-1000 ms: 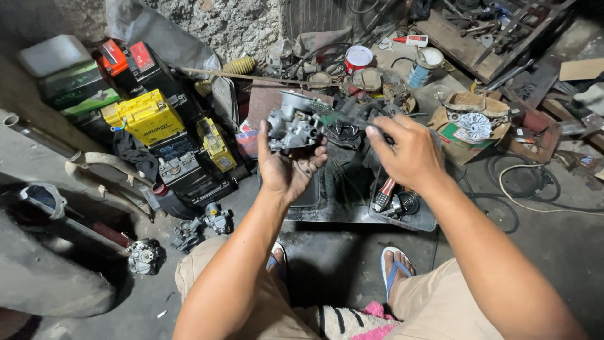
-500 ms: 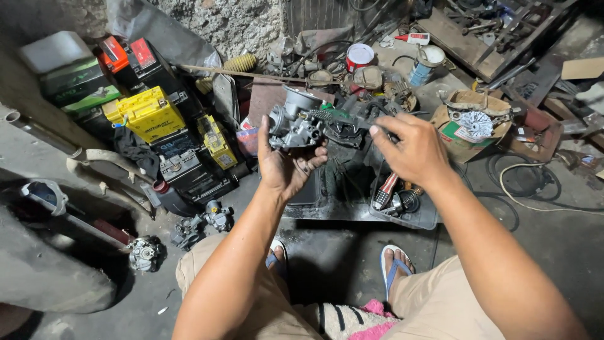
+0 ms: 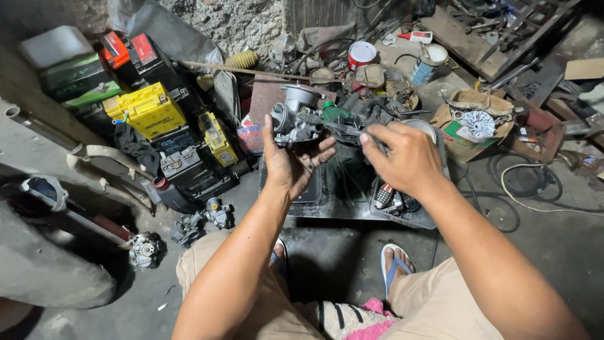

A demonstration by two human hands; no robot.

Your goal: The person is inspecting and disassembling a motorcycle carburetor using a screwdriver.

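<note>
Person squats on the floor, sandalled feet just short of the dark tray. Above the tray, left hand cradles a grey carburetor, fingers clamped around its underside, thumb up its left side. Right hand, just right of the carburetor, pinches a thin tool, fingers together, tip touching the carburetor body. Looks like mid-job: the unit is off any engine, still mostly assembled, being worked by hand. Left of the tray, loose carburetor parts lie on the floor. Beyond them, stacked batteries, one yellow battery. Past the tray, cans and clutter against the wall.
</note>
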